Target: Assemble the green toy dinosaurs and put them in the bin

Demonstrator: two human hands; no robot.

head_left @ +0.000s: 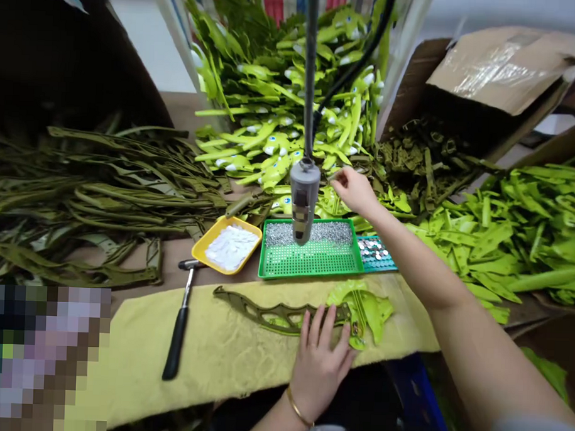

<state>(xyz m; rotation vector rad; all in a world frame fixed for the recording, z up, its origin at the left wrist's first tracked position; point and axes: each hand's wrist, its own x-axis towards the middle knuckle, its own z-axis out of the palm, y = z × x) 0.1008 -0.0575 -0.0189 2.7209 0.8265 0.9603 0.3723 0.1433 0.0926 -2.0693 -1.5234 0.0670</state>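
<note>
My left hand (321, 361) lies flat with its fingers stretched over a curved olive plastic part (260, 313) with cut-out openings. That part rests on a lime-green plastic piece (373, 313), which has a fan-shaped edge, on the yellow cloth. Farther back, my right hand (355, 191) is closed in a pinch beside the heap of lime-green parts, to the right of the hanging power screwdriver (304, 200). What its fingertips hold, if anything, is too small to make out.
A green perforated tray (309, 263) of small metal pieces stands behind the cloth (137, 336), beside a yellow dish (199, 247) of white pieces. A hammer (175, 343) lies at left. Olive strips (128, 197), lime-green parts (266, 145) and a cardboard box (500, 66) surround the area.
</note>
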